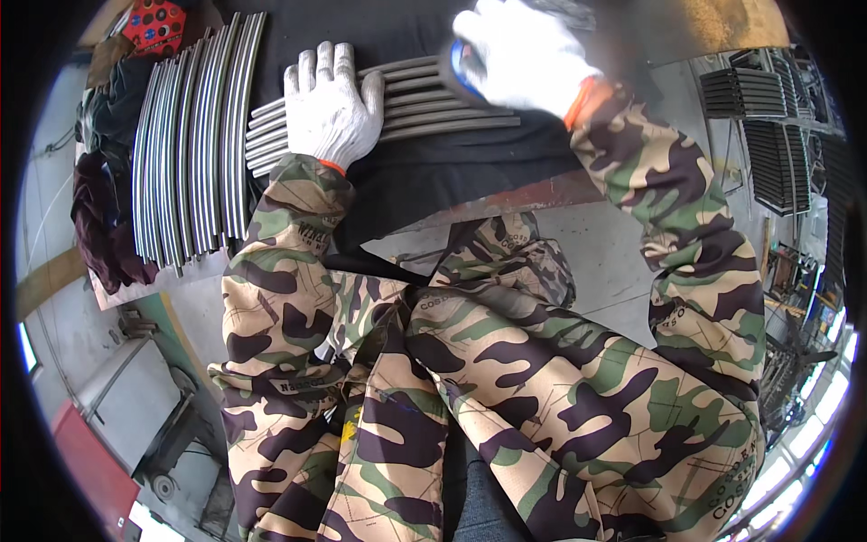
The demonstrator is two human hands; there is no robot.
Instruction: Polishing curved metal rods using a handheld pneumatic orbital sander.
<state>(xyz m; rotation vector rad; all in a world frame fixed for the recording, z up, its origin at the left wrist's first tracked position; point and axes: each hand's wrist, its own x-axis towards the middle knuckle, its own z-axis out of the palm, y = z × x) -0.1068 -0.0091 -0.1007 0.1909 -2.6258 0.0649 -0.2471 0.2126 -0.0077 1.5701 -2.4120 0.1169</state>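
Observation:
Several grey metal rods (420,99) lie side by side across a black cloth, pointing left to right. My left hand (332,122), in a white knit glove with an orange cuff, lies flat across their left part, fingers stretched out. My right hand (528,63), gloved the same way, is closed round a dark disc-shaped tool (462,72) with some blue on it. The tool is against the right part of the rods. Its exact kind cannot be made out, as the glove covers most of it.
Left of my left hand, more long metal rods (194,144) lie in a row. A red holder with round pieces (155,25) sits at the far left, near dark cloths (104,221). Racks with stacked dark parts (745,93) stand at the right. Black cloth (433,167) covers the table.

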